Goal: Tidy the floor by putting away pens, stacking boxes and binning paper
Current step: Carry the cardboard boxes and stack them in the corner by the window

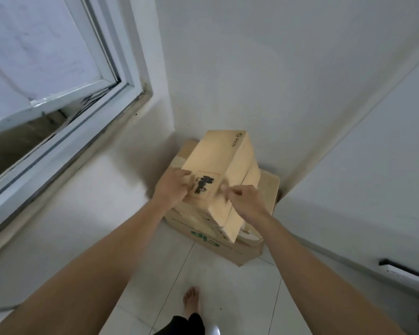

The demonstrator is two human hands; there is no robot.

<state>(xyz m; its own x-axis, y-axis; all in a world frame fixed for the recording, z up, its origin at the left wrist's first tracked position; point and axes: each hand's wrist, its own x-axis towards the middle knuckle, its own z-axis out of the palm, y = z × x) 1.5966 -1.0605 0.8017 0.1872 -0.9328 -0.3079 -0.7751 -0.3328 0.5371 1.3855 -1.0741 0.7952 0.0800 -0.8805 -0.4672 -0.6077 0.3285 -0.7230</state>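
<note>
Stacking step: top box (221,170) rests on lower box (230,240) in floor (228,281) corner by wall. Left hand (172,187) grips near left corner, fingers curled over edge. Right hand (246,201) pinches near right edge. Risk: top box overhangs lower box front edge, askew; release now may tip it toward foot (191,302).

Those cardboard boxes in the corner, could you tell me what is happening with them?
A person is stacking them. Both hands are on the top box: the left hand at its near left edge, the right hand at its near right edge. It sits on a larger box on the tiled floor.
</note>
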